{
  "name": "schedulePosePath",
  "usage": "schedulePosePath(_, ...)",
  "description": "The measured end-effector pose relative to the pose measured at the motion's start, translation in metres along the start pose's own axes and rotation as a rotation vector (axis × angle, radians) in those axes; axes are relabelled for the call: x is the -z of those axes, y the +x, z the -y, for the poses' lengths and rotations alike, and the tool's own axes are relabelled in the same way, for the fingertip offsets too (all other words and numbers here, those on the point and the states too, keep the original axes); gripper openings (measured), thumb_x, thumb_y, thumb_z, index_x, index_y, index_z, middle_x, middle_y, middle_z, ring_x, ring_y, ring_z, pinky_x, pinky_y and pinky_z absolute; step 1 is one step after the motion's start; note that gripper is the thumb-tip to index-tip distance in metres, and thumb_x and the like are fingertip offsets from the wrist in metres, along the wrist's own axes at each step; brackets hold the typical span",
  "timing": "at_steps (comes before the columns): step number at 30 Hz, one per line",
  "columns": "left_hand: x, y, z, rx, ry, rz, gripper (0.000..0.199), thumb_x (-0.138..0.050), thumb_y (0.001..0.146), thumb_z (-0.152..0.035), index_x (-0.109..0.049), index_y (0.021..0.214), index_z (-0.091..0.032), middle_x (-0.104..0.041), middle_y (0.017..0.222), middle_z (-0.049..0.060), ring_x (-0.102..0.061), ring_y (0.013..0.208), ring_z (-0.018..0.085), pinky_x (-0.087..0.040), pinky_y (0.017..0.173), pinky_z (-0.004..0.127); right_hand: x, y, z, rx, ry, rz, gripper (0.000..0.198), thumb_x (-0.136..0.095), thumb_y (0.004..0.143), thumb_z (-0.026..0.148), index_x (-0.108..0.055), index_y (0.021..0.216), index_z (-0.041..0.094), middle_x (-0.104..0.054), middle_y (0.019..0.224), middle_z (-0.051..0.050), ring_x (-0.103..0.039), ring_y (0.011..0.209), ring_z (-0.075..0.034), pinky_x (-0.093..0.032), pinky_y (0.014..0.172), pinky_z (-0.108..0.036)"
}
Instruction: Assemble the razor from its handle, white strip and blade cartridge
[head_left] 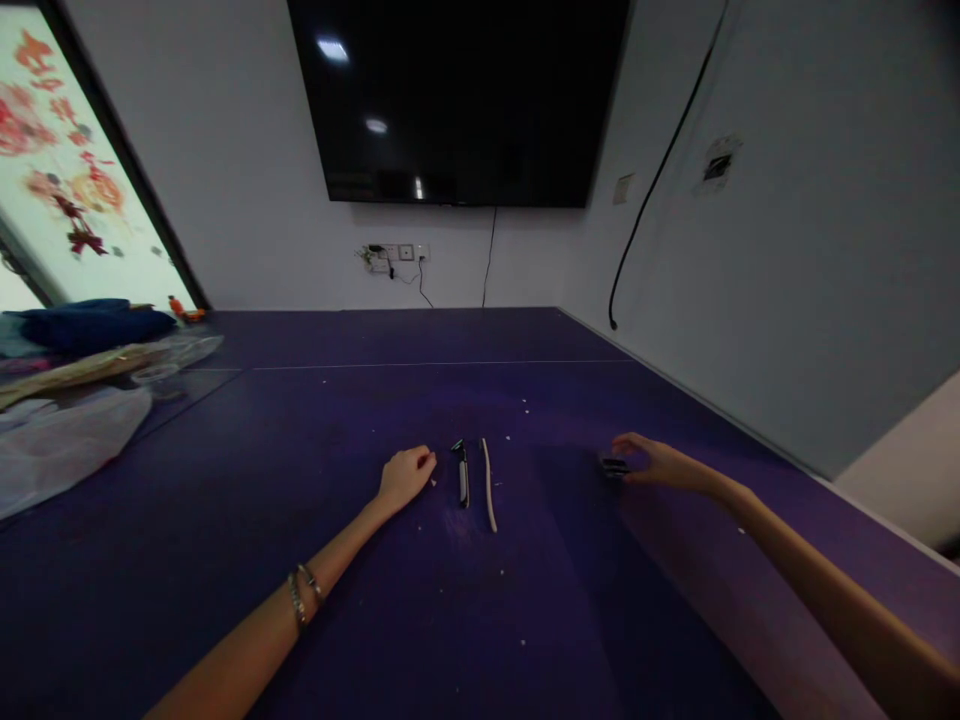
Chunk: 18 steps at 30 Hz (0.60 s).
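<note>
Grip of my right hand (654,464), thumb and fingers arched round a small black object (614,467)

Nearest me, two bracelets (301,597) circle my left forearm above the purple tabletop (420,640), which is dotted with pale specks. My left hand (406,477) lies farther along it, its fingers curled into a loose fist. Just to its right are a razor (463,480), head pointing away from me, and a pale stick (489,487), slender and slightly bowed like a toothbrush; the two lie side by side, roughly parallel and apart. Well to the right of these, at my right fingertips, is the small black object, low over the tabletop; the curve of thumb and fingers is narrow, but I cannot tell whether they pinch it or only touch its edge. At the far left, a whitish plastic bag (82,445) lies in front of a dark blue cloth (94,328). Beyond the far edge, wall sockets (394,252) sit below a large black television (461,100), its screen showing reflected lights; to its right, a thick black cable (664,170) hangs down the wall
</note>
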<state>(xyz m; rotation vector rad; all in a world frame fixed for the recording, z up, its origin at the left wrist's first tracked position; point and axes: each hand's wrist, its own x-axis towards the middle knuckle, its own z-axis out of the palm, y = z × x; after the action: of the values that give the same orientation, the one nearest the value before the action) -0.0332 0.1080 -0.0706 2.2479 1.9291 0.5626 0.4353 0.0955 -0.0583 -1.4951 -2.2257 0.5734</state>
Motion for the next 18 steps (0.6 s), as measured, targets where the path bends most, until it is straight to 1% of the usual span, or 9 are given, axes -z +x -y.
schedulePosePath(1,0.0,0.0,0.0,-0.001,0.0,-0.003,0.032,-0.037,0.086,-0.035,-0.062,0.073,-0.021,-0.064,0.071,0.001,-0.057,0.066,0.014,-0.028,0.054,0.022,-0.01,0.009,0.017,0.016,0.022,0.0,0.054,-0.065,0.063,0.035,-0.049,0.111,0.019,-0.06,0.106,-0.011,-0.056,0.1,-0.025,-0.043,0.088,-0.038)
schedulePosePath(5,-0.002,0.0,0.001,-0.003,-0.006,-0.014,0.032,-0.037,0.085,-0.035,-0.062,0.072,-0.021,-0.063,0.069,0.001,-0.056,0.064,0.014,-0.027,0.052,0.022,-0.046,0.036,0.082,0.088,0.13,0.052,0.054,-0.063,0.066,0.031,-0.045,0.115,0.018,-0.057,0.108,-0.01,-0.055,0.099,-0.023,-0.048,0.073,-0.032)
schedulePosePath(7,-0.002,0.0,0.002,-0.005,-0.012,-0.017,0.032,-0.037,0.085,-0.035,-0.062,0.072,-0.021,-0.063,0.068,0.0,-0.056,0.063,0.014,-0.026,0.051,0.022,-0.06,0.046,0.107,0.132,0.166,0.074,0.053,-0.063,0.065,0.029,-0.045,0.114,0.019,-0.056,0.108,-0.01,-0.055,0.099,-0.022,-0.048,0.071,-0.03)
schedulePosePath(9,-0.002,0.0,0.002,-0.005,-0.019,-0.019,0.033,-0.036,0.086,-0.036,-0.062,0.072,-0.02,-0.063,0.068,0.001,-0.055,0.063,0.014,-0.026,0.052,0.022,-0.073,0.054,0.126,0.166,0.166,0.091,0.052,-0.064,0.064,0.027,-0.046,0.112,0.019,-0.056,0.107,-0.009,-0.054,0.099,-0.021,-0.047,0.072,-0.031)
schedulePosePath(11,-0.001,-0.001,0.001,-0.004,-0.025,-0.018,0.034,-0.036,0.086,-0.036,-0.063,0.072,-0.02,-0.063,0.069,0.001,-0.055,0.063,0.013,-0.027,0.052,0.022,-0.082,0.061,0.137,0.181,0.146,0.099,0.051,-0.064,0.063,0.025,-0.047,0.111,0.019,-0.056,0.106,-0.008,-0.054,0.097,-0.021,-0.046,0.074,-0.031)
schedulePosePath(13,-0.001,-0.001,0.0,-0.003,-0.03,-0.017,0.033,-0.037,0.085,-0.036,-0.063,0.073,-0.02,-0.063,0.069,0.001,-0.055,0.062,0.013,-0.027,0.052,0.022,-0.089,0.067,0.141,0.184,0.131,0.1,0.05,-0.064,0.063,0.024,-0.048,0.11,0.018,-0.057,0.104,-0.008,-0.054,0.096,-0.021,-0.045,0.076,-0.032)
schedulePosePath(18,-0.001,-0.001,0.0,0.001,-0.041,-0.021,0.032,-0.038,0.085,-0.035,-0.064,0.074,-0.02,-0.064,0.069,0.0,-0.055,0.063,0.013,-0.029,0.053,0.022,-0.097,0.074,0.137,0.183,0.125,0.097,0.052,-0.065,0.063,0.026,-0.047,0.11,0.018,-0.056,0.104,-0.008,-0.053,0.097,-0.021,-0.044,0.079,-0.034)
